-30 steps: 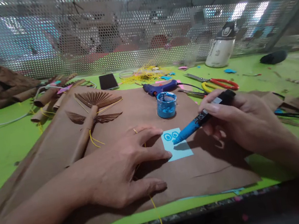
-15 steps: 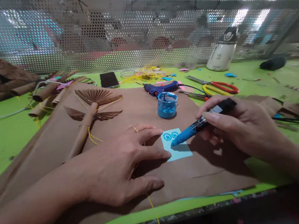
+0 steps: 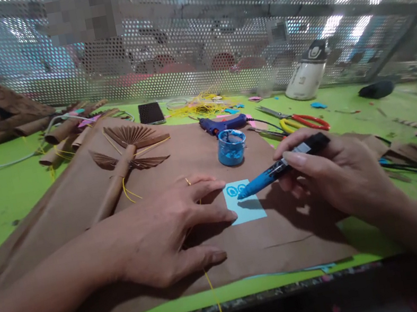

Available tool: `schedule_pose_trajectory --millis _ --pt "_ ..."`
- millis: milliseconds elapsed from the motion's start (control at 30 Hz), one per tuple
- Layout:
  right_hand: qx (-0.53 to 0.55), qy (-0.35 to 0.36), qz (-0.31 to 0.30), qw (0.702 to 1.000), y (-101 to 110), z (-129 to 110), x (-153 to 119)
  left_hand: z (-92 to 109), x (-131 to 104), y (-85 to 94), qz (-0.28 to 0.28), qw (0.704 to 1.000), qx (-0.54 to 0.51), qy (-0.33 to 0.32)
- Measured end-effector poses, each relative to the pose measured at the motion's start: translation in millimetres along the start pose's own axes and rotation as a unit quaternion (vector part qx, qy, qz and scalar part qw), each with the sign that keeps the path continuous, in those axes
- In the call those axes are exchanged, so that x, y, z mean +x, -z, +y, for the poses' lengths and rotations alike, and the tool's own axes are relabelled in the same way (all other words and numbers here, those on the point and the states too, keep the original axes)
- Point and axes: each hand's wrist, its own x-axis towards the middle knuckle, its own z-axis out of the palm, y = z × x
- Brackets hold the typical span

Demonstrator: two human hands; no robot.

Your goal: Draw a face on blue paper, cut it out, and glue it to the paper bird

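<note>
My left hand (image 3: 176, 226) lies spread with two fingertips on the left edge of a small light-blue paper (image 3: 248, 211). Two blue ringed circles are drawn near the paper's top. My right hand (image 3: 327, 167) grips a marker (image 3: 272, 173) with a black end and a blue-smeared front. Its tip points at the paper just under the circles; I cannot tell whether it touches. Behind the paper stands a small jar of blue paint (image 3: 232, 147). A brown paper figure with pleated wings (image 3: 129, 153) rests beyond my left hand, all on a brown paper sheet (image 3: 188, 154).
A purple glue gun (image 3: 223, 124) lies behind the jar, with scissors (image 3: 299, 121) to its right. Further back are a phone (image 3: 151, 113), yellow strands (image 3: 203, 106) and a white bottle (image 3: 305, 77). Rolled brown paper tubes (image 3: 62, 130) lie at left, before a perforated screen (image 3: 180, 42).
The whole view has shifted very slightly. The marker tip sits a little higher on the paper, nearer the circles. Both hands keep almost the same pose.
</note>
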Motion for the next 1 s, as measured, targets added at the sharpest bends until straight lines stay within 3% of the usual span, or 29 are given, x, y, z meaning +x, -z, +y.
schedule_pose_trajectory --millis 167,433,1000 --pt "-0.006 0.010 0.028 1.000 4.8 2.1 0.4 -0.7 -0.6 -2.7 0.008 1.000 0.000 0.002" --pt "-0.039 -0.005 -0.024 0.999 4.1 1.4 -2.0 -1.5 -0.6 -3.3 0.005 1.000 -0.007 -0.004" --pt "-0.043 -0.020 -0.013 0.999 2.6 0.1 -1.0 -1.4 -1.6 -4.0 0.013 1.000 -0.006 0.003"
